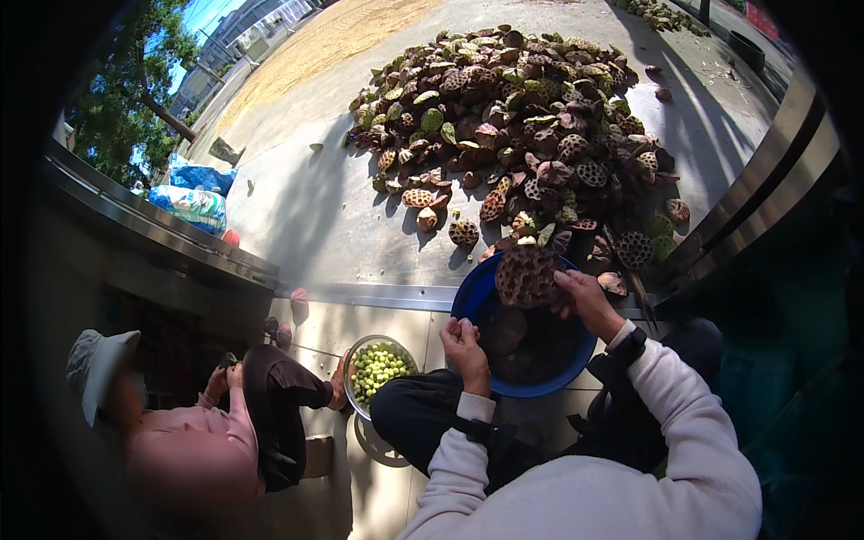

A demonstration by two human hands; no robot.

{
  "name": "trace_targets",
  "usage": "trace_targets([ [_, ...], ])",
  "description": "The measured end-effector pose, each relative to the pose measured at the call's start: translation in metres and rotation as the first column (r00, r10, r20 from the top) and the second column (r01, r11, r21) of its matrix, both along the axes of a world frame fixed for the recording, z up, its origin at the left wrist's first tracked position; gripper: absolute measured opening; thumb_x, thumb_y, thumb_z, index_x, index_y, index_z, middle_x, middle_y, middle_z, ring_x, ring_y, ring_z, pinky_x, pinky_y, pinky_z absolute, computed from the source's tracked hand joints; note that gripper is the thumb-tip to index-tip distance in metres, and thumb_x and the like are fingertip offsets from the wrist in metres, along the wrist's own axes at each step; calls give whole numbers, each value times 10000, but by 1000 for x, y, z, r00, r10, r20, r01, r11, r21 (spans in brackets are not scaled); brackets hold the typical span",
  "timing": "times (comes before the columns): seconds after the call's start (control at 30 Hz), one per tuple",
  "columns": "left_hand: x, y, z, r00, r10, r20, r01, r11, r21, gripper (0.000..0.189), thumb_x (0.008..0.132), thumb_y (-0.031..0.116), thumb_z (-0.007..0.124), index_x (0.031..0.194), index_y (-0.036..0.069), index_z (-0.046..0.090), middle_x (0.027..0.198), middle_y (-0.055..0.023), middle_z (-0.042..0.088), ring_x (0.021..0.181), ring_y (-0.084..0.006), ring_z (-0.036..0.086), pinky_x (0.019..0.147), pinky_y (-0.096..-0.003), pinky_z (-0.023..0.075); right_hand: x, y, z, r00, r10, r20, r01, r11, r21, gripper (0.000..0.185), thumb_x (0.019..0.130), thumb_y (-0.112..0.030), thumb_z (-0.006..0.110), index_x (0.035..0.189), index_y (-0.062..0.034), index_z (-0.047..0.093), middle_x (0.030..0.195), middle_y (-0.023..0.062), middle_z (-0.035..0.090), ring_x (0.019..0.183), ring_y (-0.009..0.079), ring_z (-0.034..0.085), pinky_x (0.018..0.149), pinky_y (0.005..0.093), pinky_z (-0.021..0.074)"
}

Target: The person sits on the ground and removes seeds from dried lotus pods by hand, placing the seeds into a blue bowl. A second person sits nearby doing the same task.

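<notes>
A large brown dried lotus seed head (528,275) is gripped at its right edge by my right hand (586,300). It hangs over the far side of a blue plastic tub (540,389), which stands between my legs. Inside the tub, in shadow, lie dark seed heads (503,332), hard to tell apart. My left hand (467,354) is raised at the tub's left rim, thumb and fingertips together. Whether something small sits between those fingertips is not visible. To the left of my knee is a clear bowl (346,378) holding green lotus seeds (381,368).
A big heap of lotus seed heads (499,101) spreads over the concrete beyond the metal door track (378,295). At left sits another person (196,432) in a hat, hands on a small green piece. Filled plastic sacks (192,202) lie outside the left door frame.
</notes>
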State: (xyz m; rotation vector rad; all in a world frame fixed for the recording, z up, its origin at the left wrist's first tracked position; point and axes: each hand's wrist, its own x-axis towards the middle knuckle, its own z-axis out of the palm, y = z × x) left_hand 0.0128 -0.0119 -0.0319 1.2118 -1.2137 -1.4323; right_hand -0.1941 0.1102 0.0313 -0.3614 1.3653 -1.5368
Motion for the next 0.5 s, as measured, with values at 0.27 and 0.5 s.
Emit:
trace_targets([
  [0.27,4,-4,16,994,34,-106,-32,999,26,246,1003,149,509,1185,-1,440,987,-155,634,739,-178,650,685,-297,575,-9,2,-18,976,125,-176,-119,992,49,341,968,-348,578,1085,-29,607,886,20,644,740,79,618,599,210,490],
  [0.5,7,-5,34,988,44,-150,-30,995,94,235,988,106,514,1173,-29,463,897,-140,659,660,-157,634,648,-261,555,16,-11,-53,838,426,-340,-306,884,354,425,930,-287,617,1237,0,557,1030,81,641,871,152,623,666,279,527],
])
